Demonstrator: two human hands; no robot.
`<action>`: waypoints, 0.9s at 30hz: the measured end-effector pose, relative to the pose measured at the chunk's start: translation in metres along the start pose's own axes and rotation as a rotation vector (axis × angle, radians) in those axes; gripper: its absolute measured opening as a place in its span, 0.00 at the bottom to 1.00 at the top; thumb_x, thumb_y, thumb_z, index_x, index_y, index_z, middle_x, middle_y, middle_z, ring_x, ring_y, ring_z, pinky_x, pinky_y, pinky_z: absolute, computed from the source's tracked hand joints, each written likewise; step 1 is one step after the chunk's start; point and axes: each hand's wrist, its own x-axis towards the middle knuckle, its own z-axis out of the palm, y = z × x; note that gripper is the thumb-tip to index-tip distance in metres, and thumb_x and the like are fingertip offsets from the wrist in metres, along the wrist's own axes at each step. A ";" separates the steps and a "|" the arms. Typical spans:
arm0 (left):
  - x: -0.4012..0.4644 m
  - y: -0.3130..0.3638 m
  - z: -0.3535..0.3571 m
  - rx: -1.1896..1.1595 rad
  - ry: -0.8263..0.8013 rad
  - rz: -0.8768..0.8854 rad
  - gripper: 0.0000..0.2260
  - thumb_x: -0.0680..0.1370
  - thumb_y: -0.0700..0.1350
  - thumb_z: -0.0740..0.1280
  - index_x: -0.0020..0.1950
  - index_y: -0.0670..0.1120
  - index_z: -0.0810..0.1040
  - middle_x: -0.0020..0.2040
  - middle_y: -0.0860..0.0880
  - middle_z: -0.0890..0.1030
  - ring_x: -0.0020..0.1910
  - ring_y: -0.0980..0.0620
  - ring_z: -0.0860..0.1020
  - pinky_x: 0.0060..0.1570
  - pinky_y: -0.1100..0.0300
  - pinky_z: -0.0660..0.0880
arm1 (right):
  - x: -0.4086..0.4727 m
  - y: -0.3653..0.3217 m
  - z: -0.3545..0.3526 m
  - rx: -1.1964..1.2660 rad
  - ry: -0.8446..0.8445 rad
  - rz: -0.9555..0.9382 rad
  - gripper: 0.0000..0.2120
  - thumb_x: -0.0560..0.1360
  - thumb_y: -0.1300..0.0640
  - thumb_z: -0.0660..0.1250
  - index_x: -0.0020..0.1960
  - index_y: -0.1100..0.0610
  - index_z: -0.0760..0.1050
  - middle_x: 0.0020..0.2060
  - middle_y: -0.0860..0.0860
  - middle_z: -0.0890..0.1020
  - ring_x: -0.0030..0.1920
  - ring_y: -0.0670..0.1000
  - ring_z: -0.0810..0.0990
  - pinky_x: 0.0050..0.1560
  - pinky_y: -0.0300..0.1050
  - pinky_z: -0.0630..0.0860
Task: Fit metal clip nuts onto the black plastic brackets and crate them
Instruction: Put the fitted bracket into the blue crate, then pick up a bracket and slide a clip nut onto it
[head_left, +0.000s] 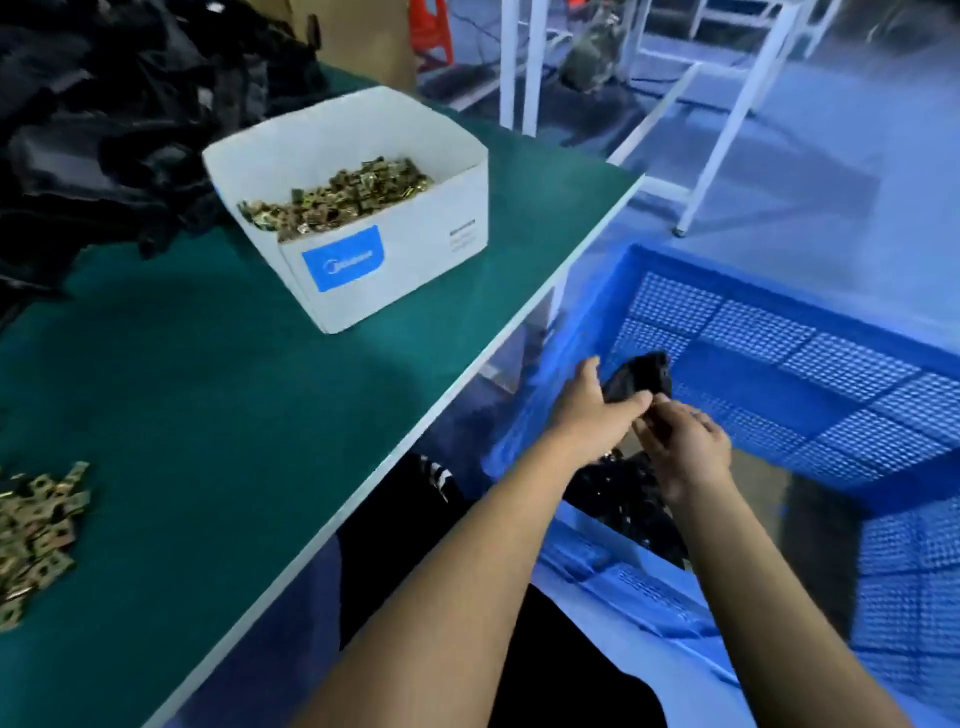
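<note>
Both our forearms reach out over the blue crate beside the green surface. Our left hand grips a black bracket above the crate, while our right hand pinches its near edge, fingers curled.

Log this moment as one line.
stage: crating | left hand: holds black bracket | right hand: touches bracket | over blue crate
</note>
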 end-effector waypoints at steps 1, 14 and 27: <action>0.005 -0.018 0.011 0.051 -0.040 -0.072 0.36 0.80 0.58 0.70 0.82 0.48 0.59 0.79 0.45 0.68 0.77 0.45 0.68 0.75 0.52 0.65 | 0.013 0.009 -0.013 -0.033 0.053 0.102 0.08 0.81 0.66 0.65 0.45 0.57 0.74 0.39 0.51 0.82 0.37 0.47 0.83 0.37 0.38 0.80; 0.022 -0.061 0.028 0.139 -0.047 -0.051 0.30 0.79 0.62 0.67 0.77 0.51 0.67 0.74 0.48 0.73 0.72 0.47 0.72 0.70 0.52 0.68 | 0.041 0.068 -0.012 -0.070 0.369 0.296 0.15 0.79 0.67 0.65 0.66 0.66 0.75 0.56 0.64 0.82 0.48 0.61 0.85 0.45 0.50 0.85; -0.083 0.060 -0.110 -0.108 0.593 0.806 0.05 0.81 0.43 0.67 0.52 0.43 0.81 0.46 0.54 0.83 0.45 0.56 0.82 0.44 0.61 0.77 | -0.107 -0.058 0.135 -0.369 -0.159 -0.909 0.05 0.79 0.63 0.66 0.47 0.57 0.80 0.36 0.44 0.83 0.38 0.43 0.81 0.41 0.46 0.78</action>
